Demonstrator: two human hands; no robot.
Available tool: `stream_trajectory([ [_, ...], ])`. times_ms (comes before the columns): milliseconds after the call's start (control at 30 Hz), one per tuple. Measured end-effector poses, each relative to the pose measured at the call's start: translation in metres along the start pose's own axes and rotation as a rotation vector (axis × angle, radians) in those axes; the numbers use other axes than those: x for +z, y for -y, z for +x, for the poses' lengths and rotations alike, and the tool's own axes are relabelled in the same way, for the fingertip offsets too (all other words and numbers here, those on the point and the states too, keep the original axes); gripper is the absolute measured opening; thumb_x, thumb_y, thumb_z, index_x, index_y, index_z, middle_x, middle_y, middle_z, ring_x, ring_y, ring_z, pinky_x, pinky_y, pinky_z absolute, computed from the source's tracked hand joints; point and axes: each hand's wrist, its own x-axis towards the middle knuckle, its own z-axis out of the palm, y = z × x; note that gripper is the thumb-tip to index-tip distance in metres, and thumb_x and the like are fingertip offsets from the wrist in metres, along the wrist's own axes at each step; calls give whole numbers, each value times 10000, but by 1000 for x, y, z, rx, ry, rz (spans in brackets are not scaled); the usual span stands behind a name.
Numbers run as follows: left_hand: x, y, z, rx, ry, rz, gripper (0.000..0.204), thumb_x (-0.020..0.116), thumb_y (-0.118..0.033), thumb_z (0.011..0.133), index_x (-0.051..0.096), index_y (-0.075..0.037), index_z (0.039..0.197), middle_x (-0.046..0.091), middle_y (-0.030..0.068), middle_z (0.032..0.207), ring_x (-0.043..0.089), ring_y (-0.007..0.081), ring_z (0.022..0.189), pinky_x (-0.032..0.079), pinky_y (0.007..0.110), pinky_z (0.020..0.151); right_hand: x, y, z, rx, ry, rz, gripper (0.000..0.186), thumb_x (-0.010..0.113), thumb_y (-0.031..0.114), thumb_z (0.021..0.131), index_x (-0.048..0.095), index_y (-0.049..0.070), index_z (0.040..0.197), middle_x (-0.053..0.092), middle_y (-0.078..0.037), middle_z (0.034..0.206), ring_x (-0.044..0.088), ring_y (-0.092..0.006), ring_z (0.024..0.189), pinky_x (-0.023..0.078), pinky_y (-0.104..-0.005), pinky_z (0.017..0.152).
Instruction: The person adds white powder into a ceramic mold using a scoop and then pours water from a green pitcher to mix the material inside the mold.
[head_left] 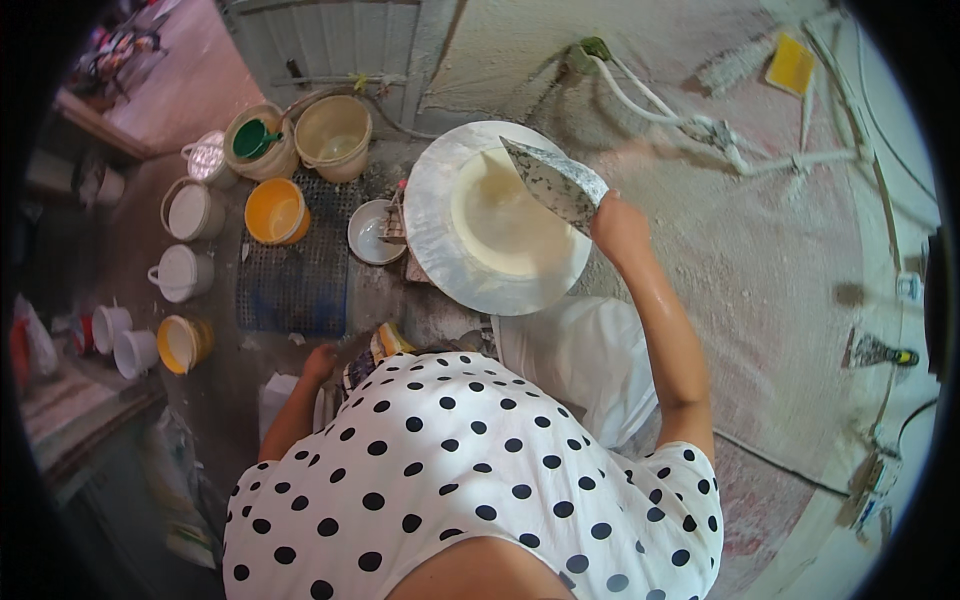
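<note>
My right hand (617, 232) grips a pointed trowel (563, 186). Its broad triangular blade is spattered with dark and whitish residue and reaches over a large round pale disc (440, 260). In the middle of the disc sits a cream-coloured ring (470, 232) around a smooth, off-white recessed surface. The blade's tip points up and left, above the disc's far side; whether it touches cannot be told. My left hand (320, 362) hangs low on the left beside a yellow and dark patterned bag (388, 343). Its fingers are too small and partly hidden to read.
Left of the disc stand a white bowl (362, 243), an orange bucket (267, 236), a beige bucket (334, 168) and several white pails. A dark perforated mat (292, 295) lies beneath some of them. White-coated pipes (665, 112) run at the back right. White plastic sheeting (605, 365) lies near me.
</note>
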Motion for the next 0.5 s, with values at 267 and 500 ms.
stream_trajectory([
  [267,-40,-180,29,397,37,56,277,575,-186,891,658,-67,1128,678,101,943,651,242,894,503,347,796,23,-107,-119,721,212,1443,184,576,132,837,570,-28,929,571,-91,613,535,-154,428,363,-301,316],
  [500,5,-391,-24,738,382,-92,275,538,-137,941,619,-72,1196,662,90,949,643,171,848,506,304,764,-40,-204,-345,1079,-58,1517,178,552,148,862,573,-13,936,595,-93,634,516,-136,403,359,-282,320],
])
